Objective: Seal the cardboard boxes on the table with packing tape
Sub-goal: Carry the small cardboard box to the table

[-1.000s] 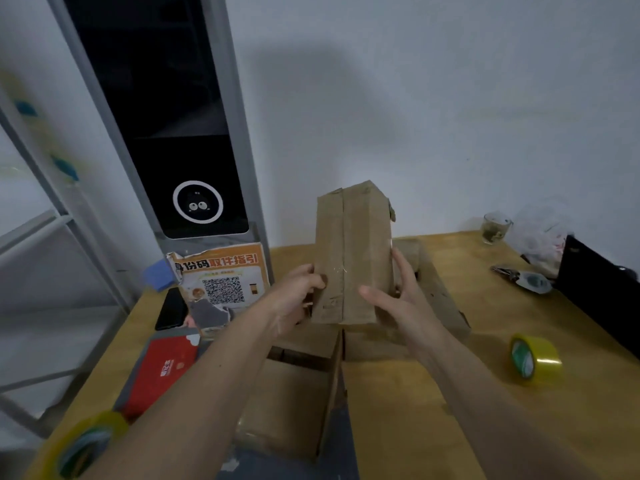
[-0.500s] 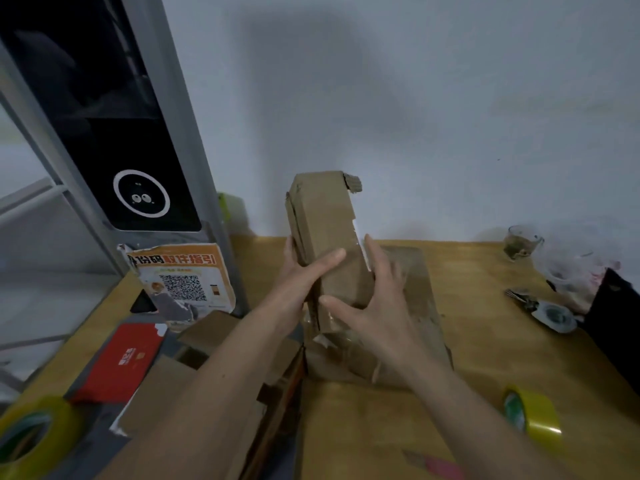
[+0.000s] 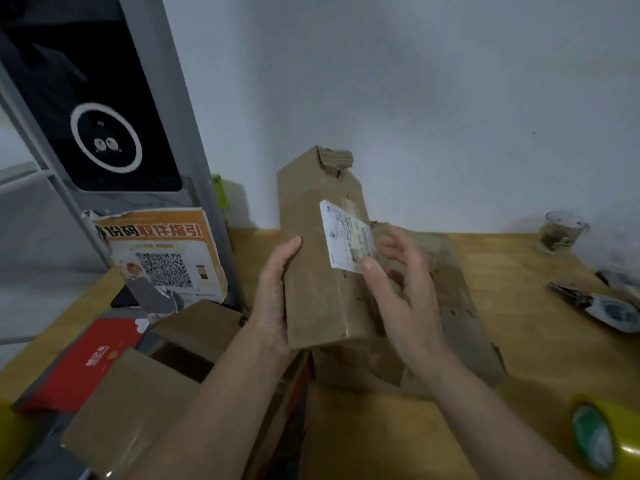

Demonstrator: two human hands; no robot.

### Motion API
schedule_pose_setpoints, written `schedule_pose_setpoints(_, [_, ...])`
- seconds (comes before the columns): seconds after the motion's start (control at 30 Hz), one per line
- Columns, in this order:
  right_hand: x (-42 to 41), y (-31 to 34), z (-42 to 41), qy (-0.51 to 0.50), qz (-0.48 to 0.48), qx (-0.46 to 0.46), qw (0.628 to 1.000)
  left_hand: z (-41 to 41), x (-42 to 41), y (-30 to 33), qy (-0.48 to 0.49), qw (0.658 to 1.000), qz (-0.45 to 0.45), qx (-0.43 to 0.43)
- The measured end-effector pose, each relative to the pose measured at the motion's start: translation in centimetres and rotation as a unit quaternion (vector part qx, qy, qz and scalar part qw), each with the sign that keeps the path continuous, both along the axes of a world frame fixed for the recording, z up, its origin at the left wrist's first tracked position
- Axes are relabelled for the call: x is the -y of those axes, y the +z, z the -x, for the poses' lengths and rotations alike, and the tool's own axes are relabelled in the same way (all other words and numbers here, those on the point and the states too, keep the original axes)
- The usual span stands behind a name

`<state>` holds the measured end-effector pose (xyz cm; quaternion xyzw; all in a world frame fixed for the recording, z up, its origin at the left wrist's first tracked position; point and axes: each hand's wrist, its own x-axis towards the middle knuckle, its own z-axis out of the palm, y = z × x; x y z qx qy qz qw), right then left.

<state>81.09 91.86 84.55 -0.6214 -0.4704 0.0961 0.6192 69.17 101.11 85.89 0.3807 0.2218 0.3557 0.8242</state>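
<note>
You are holding a tall, narrow cardboard box (image 3: 322,258) upright at the centre of the frame, above the wooden counter (image 3: 519,306). Your left hand (image 3: 277,292) is lying flat along the box's left side with the fingers straight, and your right hand (image 3: 401,292) is sitting at its right edge, fingers loosely spread; whether those fingers are touching the cardboard or hovering just beside it is hard to say, as that hand is blurred. The two hands are bracketing the box, one on each side.

By the look of it, you are inspecting the box and finding the seam to seal, so no taping is under way yet. The next move is calling for setting the box down with its open seam facing up, then reaching to the yellow tape roll (image 3: 602,441) at the lower right corner of the frame; a second yellow roll (image 3: 10,438) is showing at the lower left edge.

The box is looking worn: a torn, crumpled flap at its top right corner, a white shipping label (image 3: 346,237) on its right face, and glossy old tape running down that face. Other boxes are lying beneath and beside it, one flattened box (image 3: 460,327) just behind your right hand.
</note>
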Motion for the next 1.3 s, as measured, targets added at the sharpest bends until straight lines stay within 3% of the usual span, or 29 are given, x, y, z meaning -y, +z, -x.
schedule_pose_setpoints(0.33, [3.2, -2.9, 1.9, 0.092, -0.032, -0.057, 0.994, 2.0, 4.5, -2.7, 0.055, 0.992, -0.078, 0.080])
schedule_pose_setpoints(0.4, [5.4, -3.5, 2.1, 0.130, -0.035, -0.113, 0.984, 2.6, 7.1, -3.4, 0.050, 0.991, -0.084, 0.096])
schedule_pose_setpoints(0.5, [9.3, -4.6, 2.6, 0.175, -0.009, -0.224, 0.959, 3.4, 10.9, -4.9, 0.052, 0.996, -0.045, 0.058])
schedule_pose_setpoints(0.63, [13.6, -6.7, 2.7, 0.199, 0.030, -0.278, 0.939, 4.4, 15.0, -6.8, 0.048, 0.997, -0.051, -0.023])
schedule_pose_setpoints(0.77, [17.3, -8.1, 2.6, 0.194, 0.067, -0.249, 0.946, 5.4, 17.5, -8.0, 0.015, 0.994, -0.063, -0.087])
schedule_pose_setpoints(1.03, [21.6, -10.8, 1.2, 0.177, 0.153, -0.157, 0.959, 6.2, 17.7, -10.9, 0.036, 0.996, -0.041, -0.077])
schedule_pose_setpoints(1.13, [22.0, -11.3, 0.7, 0.181, 0.170, -0.126, 0.960, 5.9, 17.9, -12.4, 0.066, 0.995, 0.005, -0.078])
schedule_pose_setpoints(1.3, [21.7, -13.0, -0.2, 0.068, 0.160, -0.084, 0.981, 5.4, 18.4, -13.8, 0.104, 0.992, 0.047, -0.053])
